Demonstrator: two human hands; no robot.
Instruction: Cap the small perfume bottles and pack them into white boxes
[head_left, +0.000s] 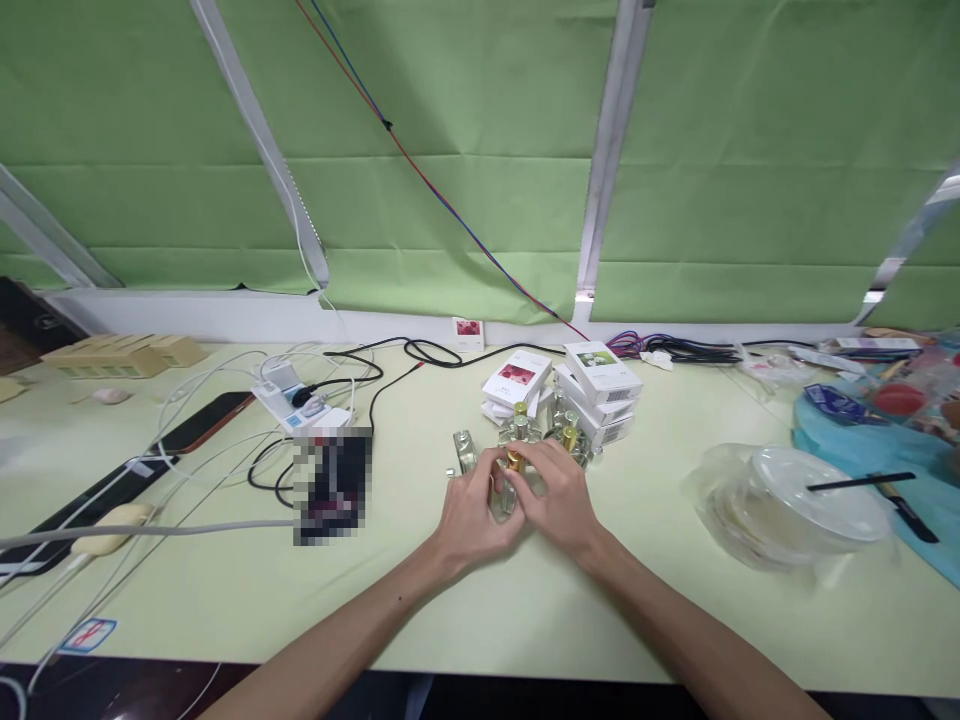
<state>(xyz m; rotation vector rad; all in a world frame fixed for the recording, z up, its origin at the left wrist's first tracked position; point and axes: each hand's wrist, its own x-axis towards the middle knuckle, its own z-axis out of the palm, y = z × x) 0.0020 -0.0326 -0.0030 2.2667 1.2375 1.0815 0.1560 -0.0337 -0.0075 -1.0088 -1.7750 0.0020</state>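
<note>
Both my hands meet at the middle of the pale green table (525,610). My left hand (471,515) and my right hand (559,500) are closed together around a small clear glass perfume bottle with a gold cap (513,470). Several more small glass bottles with gold or silver caps (551,425) stand just beyond my fingers. One clear bottle (464,450) stands alone a little to the left. Behind them lies a stack of small white perfume boxes (596,385).
A power strip (296,405) with tangled cables and a phone (199,422) lie at the left. A blurred dark object (334,487) is beside my left hand. At the right sit a plastic lidded bowl (795,495), a blue bag (870,440) and a black utensil (862,482).
</note>
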